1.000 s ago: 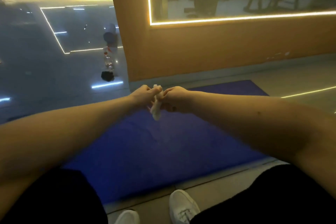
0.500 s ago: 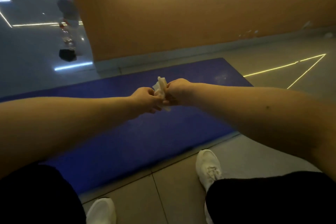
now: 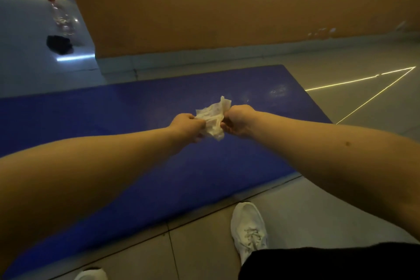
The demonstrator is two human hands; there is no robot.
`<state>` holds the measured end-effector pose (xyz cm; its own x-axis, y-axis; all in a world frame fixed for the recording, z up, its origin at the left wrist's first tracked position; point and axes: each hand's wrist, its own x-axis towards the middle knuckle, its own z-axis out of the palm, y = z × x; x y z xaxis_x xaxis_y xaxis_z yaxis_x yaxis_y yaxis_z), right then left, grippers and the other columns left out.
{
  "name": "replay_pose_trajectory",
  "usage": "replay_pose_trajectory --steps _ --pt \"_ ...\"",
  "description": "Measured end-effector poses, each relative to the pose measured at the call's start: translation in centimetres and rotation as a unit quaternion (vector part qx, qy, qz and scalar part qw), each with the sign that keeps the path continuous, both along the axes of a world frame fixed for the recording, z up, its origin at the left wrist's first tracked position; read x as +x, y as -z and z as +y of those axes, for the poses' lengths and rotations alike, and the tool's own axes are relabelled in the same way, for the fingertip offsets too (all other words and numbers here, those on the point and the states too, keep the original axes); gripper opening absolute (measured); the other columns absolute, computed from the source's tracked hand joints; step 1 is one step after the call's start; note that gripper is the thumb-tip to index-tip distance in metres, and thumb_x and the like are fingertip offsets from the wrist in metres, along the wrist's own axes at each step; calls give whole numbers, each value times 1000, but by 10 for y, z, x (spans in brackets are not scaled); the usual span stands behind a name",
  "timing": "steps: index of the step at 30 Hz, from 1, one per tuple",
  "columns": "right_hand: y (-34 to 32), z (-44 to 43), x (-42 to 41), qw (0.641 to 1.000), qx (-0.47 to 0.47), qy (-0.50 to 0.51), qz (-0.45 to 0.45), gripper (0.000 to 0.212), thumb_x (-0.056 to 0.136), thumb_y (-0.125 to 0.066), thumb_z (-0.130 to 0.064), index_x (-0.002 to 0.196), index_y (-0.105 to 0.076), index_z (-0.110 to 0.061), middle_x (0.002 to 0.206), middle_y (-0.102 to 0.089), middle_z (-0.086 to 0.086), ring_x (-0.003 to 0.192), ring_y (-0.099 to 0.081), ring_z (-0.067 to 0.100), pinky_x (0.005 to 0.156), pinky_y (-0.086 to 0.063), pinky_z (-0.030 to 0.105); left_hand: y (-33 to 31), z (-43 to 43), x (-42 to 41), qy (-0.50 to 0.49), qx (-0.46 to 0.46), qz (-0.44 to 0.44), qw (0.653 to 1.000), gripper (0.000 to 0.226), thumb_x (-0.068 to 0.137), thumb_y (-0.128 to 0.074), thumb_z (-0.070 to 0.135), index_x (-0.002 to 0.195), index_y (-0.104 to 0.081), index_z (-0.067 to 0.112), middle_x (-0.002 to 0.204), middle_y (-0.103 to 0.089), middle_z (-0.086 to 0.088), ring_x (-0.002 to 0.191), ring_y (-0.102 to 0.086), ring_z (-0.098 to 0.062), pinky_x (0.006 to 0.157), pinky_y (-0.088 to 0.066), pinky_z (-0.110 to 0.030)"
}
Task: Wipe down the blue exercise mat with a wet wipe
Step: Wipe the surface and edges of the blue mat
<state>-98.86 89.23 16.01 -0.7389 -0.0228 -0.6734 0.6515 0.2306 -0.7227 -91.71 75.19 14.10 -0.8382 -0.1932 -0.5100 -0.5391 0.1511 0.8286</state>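
Note:
A blue exercise mat [image 3: 127, 120] lies flat on the tiled floor and runs out of view at the left. Above its right half I hold a crumpled white wet wipe [image 3: 212, 118] between both hands. My left hand [image 3: 187, 126] pinches the wipe's left side. My right hand [image 3: 237, 121] grips its right side, with a corner of the wipe sticking up above the fist. The wipe hangs in the air, clear of the mat. A faint wet patch shows near the mat's far right corner.
An orange wall [image 3: 204, 7] with a pale skirting stands just behind the mat. A clear bottle [image 3: 60, 10] and a dark object [image 3: 59, 44] sit on the glossy floor at far left. My white shoes [image 3: 248, 229] stand on the tiles at the mat's near edge.
The view has tilted down and to the right. My hands have drawn slightly apart, and the wipe is pulled wider between them than before.

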Motion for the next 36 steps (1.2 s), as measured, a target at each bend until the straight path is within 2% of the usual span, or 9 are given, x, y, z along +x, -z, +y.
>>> replay_pose_trajectory --steps 4,8,12,18,21,24,28,32,36 --pt "15 10 -13 998 -43 8 -37 25 100 -46 -3 115 -65 1 95 -73 21 74 -72 25 54 -57 29 1 -2 -10 -17 5 12 1000 22 91 -62 9 112 -65 1 111 -67 -16 99 -70 -29 87 -60 -43" --pt "16 12 -15 988 -122 -49 -81 37 102 -53 -34 126 -63 -7 103 -74 13 85 -72 22 61 -56 28 -8 -1 -14 -4 -8 19 1000 23 91 -64 9 113 -64 0 113 -66 -19 103 -68 -33 85 -61 -42" --pt "21 8 -10 991 -1 -132 -33 27 96 -63 -5 123 -66 -4 97 -76 4 72 -74 9 50 -47 17 -12 -4 -6 2 -35 18 999 29 90 -69 10 114 -63 -4 108 -68 -21 85 -68 -26 72 -61 -34" --pt "13 9 0 996 -76 -51 -20 23 100 -50 1 116 -65 -7 98 -69 6 76 -66 12 53 -45 19 -9 -14 8 1 -51 10 999 24 90 -73 11 110 -61 5 104 -71 -17 82 -72 -20 59 -57 -23" --pt "14 10 5 994 -105 -11 -32 34 98 -42 3 125 -62 1 104 -69 10 79 -68 18 62 -56 25 -4 -10 11 -5 -23 26 999 49 88 -77 15 128 -49 8 109 -69 -17 81 -73 -21 55 -55 -22" --pt "14 14 9 988 -143 24 -47 28 98 -37 6 118 -57 5 107 -68 17 105 -67 27 85 -57 40 2 -9 10 113 -89 103 984 93 88 -77 20 159 -16 21 100 -71 -12 75 -71 -19 57 -54 -21" --pt "23 13 6 999 -48 -6 21 30 97 -46 11 101 -59 -15 118 -64 17 98 -66 27 61 -58 34 3 -7 5 220 -155 97 958 49 91 -73 27 137 -59 17 97 -72 -10 82 -68 -19 78 -60 -41" --pt "29 21 7 996 66 -37 56 25 99 -47 -1 106 -63 -18 116 -65 16 93 -67 27 59 -58 33 8 0 -9 241 -259 96 930 21 97 -64 30 108 -71 14 91 -64 3 80 -59 -11 70 -50 -30" --pt "30 27 15 994 2 -113 -12 21 94 -69 -23 112 -67 -13 120 -69 12 104 -66 24 88 -59 38 15 3 -20 185 -233 86 951 21 95 -63 31 99 -63 10 88 -65 -7 75 -60 -18 63 -50 -32"
